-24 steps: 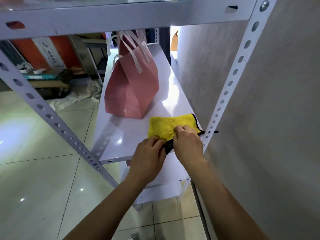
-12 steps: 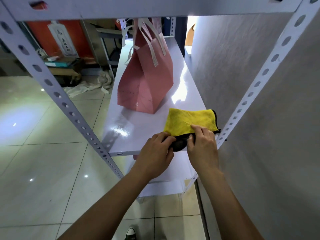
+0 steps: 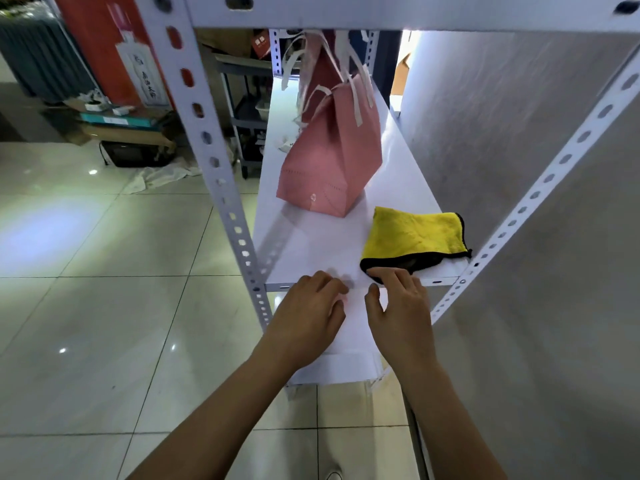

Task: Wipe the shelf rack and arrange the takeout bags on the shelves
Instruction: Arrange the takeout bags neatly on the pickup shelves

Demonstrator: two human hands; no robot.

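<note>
A folded yellow cloth with black edging [image 3: 414,235] lies at the front right of the white shelf [image 3: 311,244]. My right hand [image 3: 398,308] hovers at the shelf's front edge, its fingertips touching the cloth's black corner, fingers relaxed. My left hand [image 3: 308,315] is just left of it, fingers loosely curled over the shelf edge, holding nothing. A pink takeout bag [image 3: 332,161] with white handles stands upright further back on the same shelf. A darker red bag [image 3: 320,69] stands behind it.
White perforated rack posts rise at the front left [image 3: 211,157] and front right [image 3: 540,188]. A grey wall [image 3: 519,133] runs along the right. A lower shelf [image 3: 349,368] sits below my hands. Boxes and clutter [image 3: 124,129] lie on the tiled floor at back left.
Both hands have let go of the cloth and drawn back to the shelf's front edge. The cloth now lies folded flat. The camera has moved closer and lower.
</note>
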